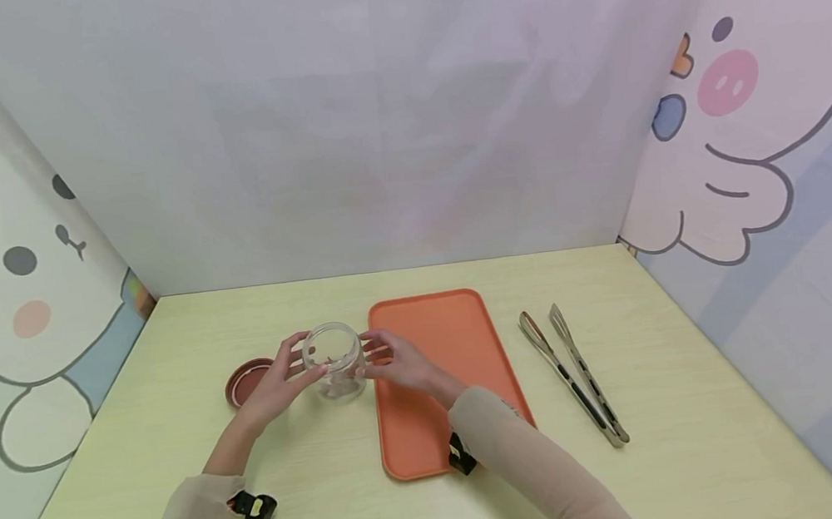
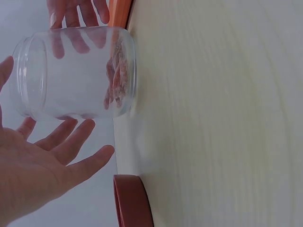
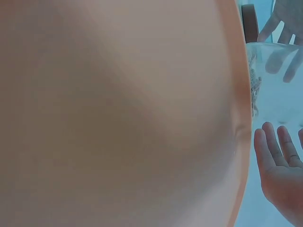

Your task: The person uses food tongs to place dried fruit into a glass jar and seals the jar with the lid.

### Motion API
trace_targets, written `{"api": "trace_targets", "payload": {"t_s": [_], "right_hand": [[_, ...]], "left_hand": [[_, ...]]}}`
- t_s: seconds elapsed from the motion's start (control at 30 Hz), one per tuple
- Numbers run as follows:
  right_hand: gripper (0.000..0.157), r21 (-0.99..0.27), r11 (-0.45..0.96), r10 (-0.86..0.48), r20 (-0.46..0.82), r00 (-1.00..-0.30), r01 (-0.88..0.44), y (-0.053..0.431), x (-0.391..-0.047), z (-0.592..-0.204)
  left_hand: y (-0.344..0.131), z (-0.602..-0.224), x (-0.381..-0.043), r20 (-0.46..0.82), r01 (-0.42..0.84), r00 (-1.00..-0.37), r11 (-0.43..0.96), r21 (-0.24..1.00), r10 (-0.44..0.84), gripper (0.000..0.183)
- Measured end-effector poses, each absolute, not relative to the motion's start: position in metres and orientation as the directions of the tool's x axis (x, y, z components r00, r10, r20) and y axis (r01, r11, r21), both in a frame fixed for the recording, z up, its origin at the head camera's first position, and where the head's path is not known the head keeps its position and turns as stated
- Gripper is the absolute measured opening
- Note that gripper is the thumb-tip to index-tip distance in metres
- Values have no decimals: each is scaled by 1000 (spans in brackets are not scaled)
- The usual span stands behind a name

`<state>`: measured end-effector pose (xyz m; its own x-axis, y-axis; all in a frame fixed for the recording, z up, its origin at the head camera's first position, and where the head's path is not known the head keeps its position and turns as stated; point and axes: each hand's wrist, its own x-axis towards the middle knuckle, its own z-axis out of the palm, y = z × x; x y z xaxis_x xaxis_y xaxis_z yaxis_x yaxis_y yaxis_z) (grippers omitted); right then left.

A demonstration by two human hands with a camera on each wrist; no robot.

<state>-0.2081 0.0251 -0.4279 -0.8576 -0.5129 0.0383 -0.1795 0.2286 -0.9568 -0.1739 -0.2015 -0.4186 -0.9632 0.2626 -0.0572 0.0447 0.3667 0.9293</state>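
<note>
A clear glass jar (image 1: 334, 359) without a lid stands upright between my two hands, beside the tray's left edge. My left hand (image 1: 278, 387) is at the jar's left side, its fingers spread and fairly straight, with fingertips right at the glass in the left wrist view. On the opposite side, my right hand (image 1: 396, 360) reaches across the tray with extended fingers close against the jar wall. Reddish patches show through the jar's base (image 2: 118, 78). A round reddish-brown lid (image 1: 247, 383) lies on the table, partly hidden behind my left hand.
An orange rectangular tray (image 1: 441, 324) lies under my right forearm. To its right rests a pair of metal tongs (image 1: 581, 377) with dark handle parts, spread in a V. A pale wooden table (image 1: 319, 503) carries everything, with printed cloth walls at the back and sides.
</note>
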Motion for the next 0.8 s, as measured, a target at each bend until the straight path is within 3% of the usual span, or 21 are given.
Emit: {"api": "trace_targets", "payload": {"t_s": [0.43, 0.8], "right_hand": [[53, -943, 265, -494, 47, -868, -201, 22, -213, -439], [54, -942, 267, -495, 46, -868, -202, 21, -213, -440]], "left_hand": [[-212, -421, -169, -22, 64, -969, 335, 940, 246, 71], [-247, -404, -161, 23, 57, -995, 378, 924, 95, 66]]}}
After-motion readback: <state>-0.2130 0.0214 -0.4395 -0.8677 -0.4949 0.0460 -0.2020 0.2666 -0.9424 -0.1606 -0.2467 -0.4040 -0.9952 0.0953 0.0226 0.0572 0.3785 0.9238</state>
